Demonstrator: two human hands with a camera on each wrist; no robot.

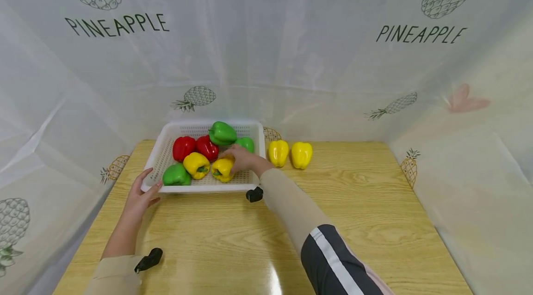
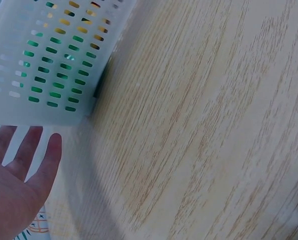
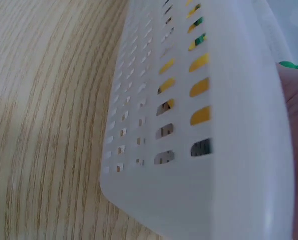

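A white perforated plastic basket (image 1: 208,189) holds red, green and yellow bell peppers. Inside it, my right hand (image 1: 243,158) grips a yellow bell pepper (image 1: 221,170) near the front right, its fingers over the top and side. Beside that pepper lies another yellow one (image 1: 196,165). My left hand (image 1: 139,198) spreads its straight fingers around the basket's front left corner, fingertips at the rim. In the left wrist view, the left hand (image 2: 19,185) shows below the basket wall (image 2: 19,107). The wall (image 3: 189,200) hides most of the right hand in the right wrist view.
Two yellow bell peppers (image 1: 278,153) (image 1: 301,155) stand on the wooden table (image 1: 333,202) right of the basket. Two red peppers (image 1: 184,148) and three green ones (image 1: 176,175) also lie in the basket. A pineapple-print sheet (image 1: 266,54) hangs behind and at the sides.
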